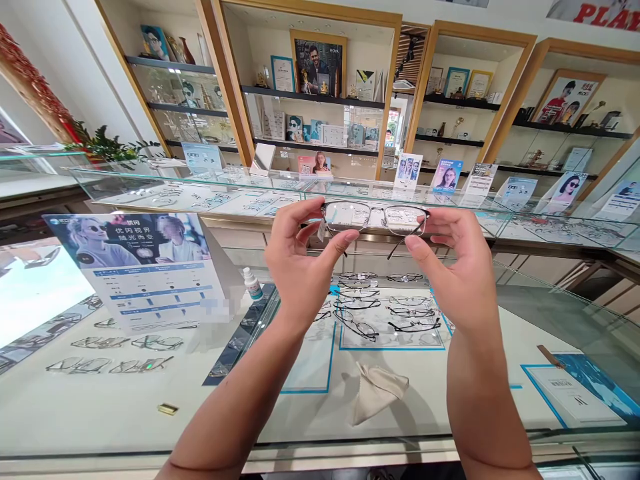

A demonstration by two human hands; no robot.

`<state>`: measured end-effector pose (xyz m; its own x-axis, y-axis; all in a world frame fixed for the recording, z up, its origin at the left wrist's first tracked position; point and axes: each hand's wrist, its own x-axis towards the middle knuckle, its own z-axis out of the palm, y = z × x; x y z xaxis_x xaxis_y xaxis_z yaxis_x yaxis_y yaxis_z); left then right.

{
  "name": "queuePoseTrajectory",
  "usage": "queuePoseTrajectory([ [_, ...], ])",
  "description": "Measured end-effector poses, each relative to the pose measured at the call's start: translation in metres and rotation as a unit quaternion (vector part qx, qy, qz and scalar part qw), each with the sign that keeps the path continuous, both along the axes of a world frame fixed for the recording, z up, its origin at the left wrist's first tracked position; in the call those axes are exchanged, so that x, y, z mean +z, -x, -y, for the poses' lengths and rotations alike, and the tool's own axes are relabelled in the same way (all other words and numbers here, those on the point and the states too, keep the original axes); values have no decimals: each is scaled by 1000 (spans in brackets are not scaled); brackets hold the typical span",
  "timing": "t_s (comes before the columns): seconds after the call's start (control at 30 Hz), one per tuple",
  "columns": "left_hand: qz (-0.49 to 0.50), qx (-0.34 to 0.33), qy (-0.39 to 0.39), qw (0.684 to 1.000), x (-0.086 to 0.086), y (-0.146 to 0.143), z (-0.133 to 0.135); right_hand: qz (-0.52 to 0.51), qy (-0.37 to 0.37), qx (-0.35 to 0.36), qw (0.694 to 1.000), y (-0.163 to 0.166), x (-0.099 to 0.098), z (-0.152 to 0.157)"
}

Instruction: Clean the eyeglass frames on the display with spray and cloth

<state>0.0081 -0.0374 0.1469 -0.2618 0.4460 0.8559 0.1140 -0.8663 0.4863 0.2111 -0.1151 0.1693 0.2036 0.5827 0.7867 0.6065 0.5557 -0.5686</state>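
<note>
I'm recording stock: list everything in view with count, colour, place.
held glasses: one, dark, upper centre
glass counters: several, pale, front and rear
other glasses: many, mostly dark, along counters
cloth: one, cream, front centre
bottle: one, white, centre left
large sign: one, blue-white, left
small piece: one, gold, front left
prints: some, blue-white, right
display cards: several, multicoloured, rear
plant: one, green, back left
shelf units: several, brown, background
left hand: one, bare, holding left end
right hand: one, bare, holding right end

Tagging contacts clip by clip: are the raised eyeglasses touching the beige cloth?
Apart. The head view shows the raised eyeglasses in midair and the beige cloth down on the counter, with other frames visible between them.
</note>
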Motion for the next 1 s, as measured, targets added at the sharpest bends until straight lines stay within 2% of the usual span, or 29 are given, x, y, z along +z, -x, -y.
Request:
queuePoseTrajectory([
  [0.47, -13, -24, 19, 999, -2, -3, -3, 17, -11, -33, 999, 2, 2, 4],
  [0.77, -37, 7, 39, 999, -3, -2, -3, 40, -23, -64, 997, 2, 2, 4],
  [1.0, -33, 28, 25, 999, -3, -2, -3, 35, -5, -50, 998, 0, 2, 3],
])
